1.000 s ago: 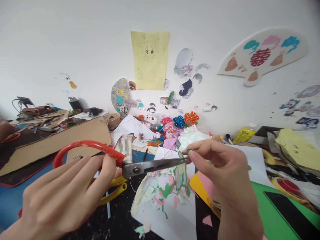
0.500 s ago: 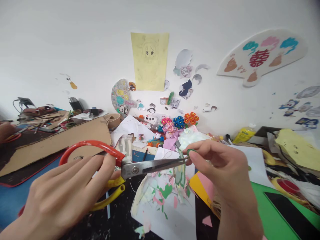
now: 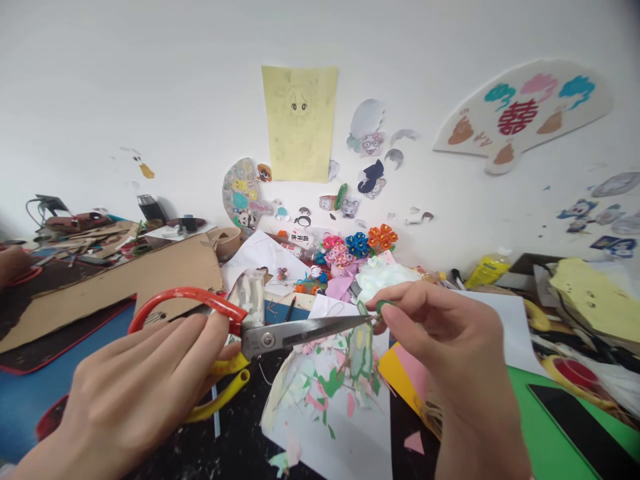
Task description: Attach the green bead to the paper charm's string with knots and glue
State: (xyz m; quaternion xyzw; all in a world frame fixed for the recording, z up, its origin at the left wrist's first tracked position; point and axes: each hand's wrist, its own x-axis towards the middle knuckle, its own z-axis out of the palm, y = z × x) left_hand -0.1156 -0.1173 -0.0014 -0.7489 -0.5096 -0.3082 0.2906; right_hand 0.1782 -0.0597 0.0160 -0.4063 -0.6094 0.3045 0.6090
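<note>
My left hand is wrapped round the handles of a pair of red-handled scissors, whose blades point right and lie nearly together. At the blade tips, my right hand pinches a small green paper piece between thumb and fingertips. A pale green cut-out shows just below the tips; whether it is joined to the pinched piece I cannot tell. Underneath, white paper bears many green and pink paper scraps. A yellow-handled tool lies below my left hand, partly hidden by it.
Brown cardboard lies on the left, with another person's hand at the edge. Colourful craft flowers stand at the back. A black phone rests on green card at right, near a yellow bottle.
The scissors' upper red handle has come down a little and the blades have closed slightly. My right hand has shifted slightly to the right with the green paper piece.
</note>
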